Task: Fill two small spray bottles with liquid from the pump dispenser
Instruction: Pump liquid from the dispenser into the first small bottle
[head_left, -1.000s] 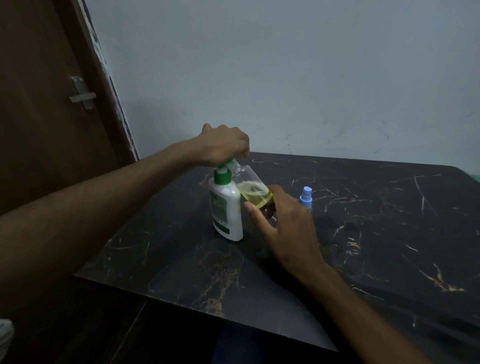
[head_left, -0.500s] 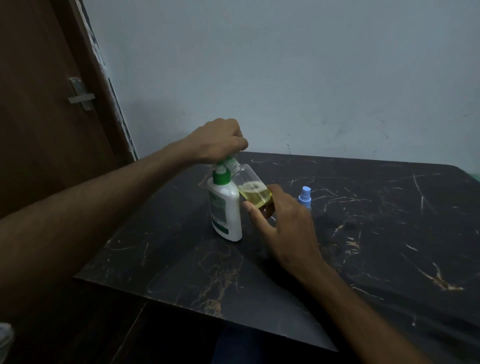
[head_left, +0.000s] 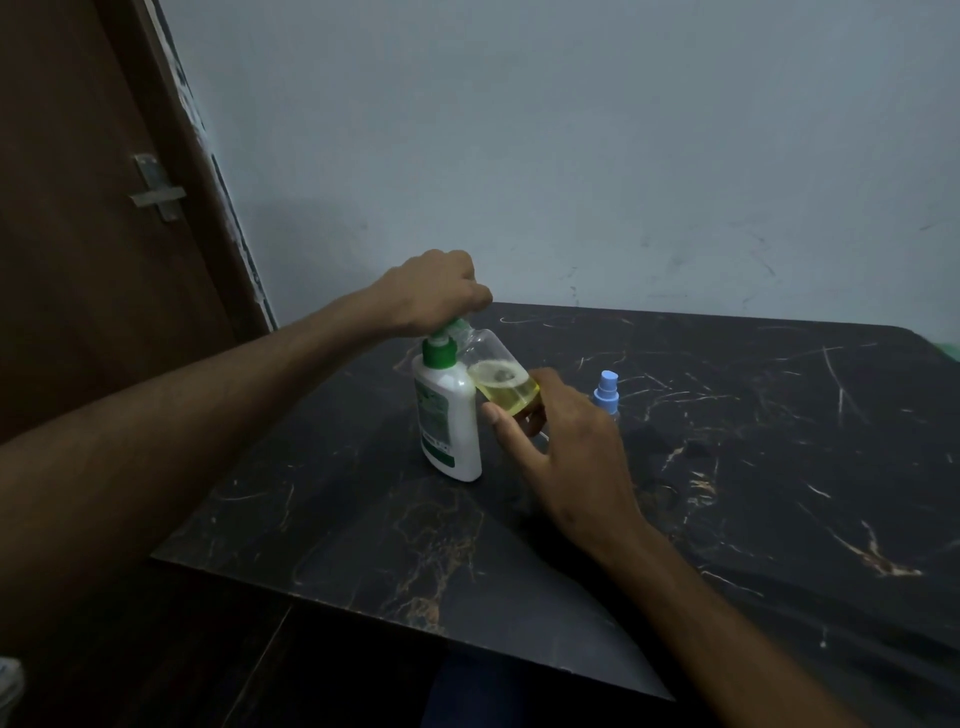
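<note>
Left hand (head_left: 434, 293): curled over the pump (head_left: 451, 328), pressing down to dose.
Right hand (head_left: 566, 441): gripping bottle (head_left: 498, 382), tilted, mouth to nozzle.
Dispenser (head_left: 448, 415): upright mid-table (head_left: 779, 467).

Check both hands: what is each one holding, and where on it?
Right hand holds the tilted clear bottle by its lower body and base. Left hand is curled over the green pump head of the white dispenser.
</note>
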